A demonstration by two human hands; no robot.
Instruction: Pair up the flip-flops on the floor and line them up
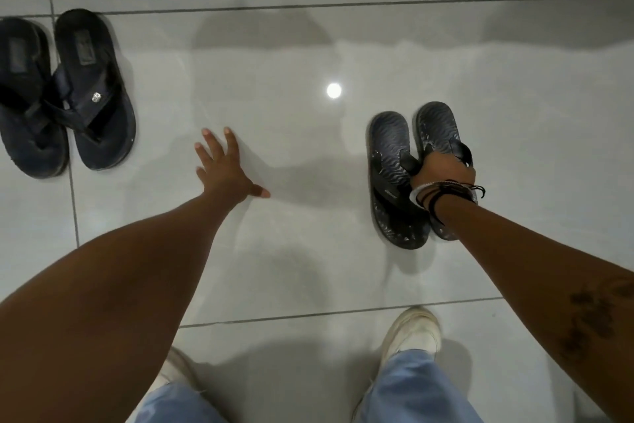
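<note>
Head view: two pairs of flip-flops on the tiled floor. Navy pair far left, soles down, side by side and touching, the right one slightly overlapping the left at the straps; looks already paired and set down. Patterned pair on the right, well apart from the navy pair. Right hand is closed around the straps of both patterned flip-flops, gripping them together; whether they rest on the floor or are just lifted, cannot tell. Left hand is empty, fingers spread wide, palm down near or on the floor between the two pairs.

Progress, as a judgement: pairing looks done, both pairs matched. Left to do: bring the patterned pair level with the navy pair so they line up, and tidy the navy overlap. No other flip-flops in view.
</note>
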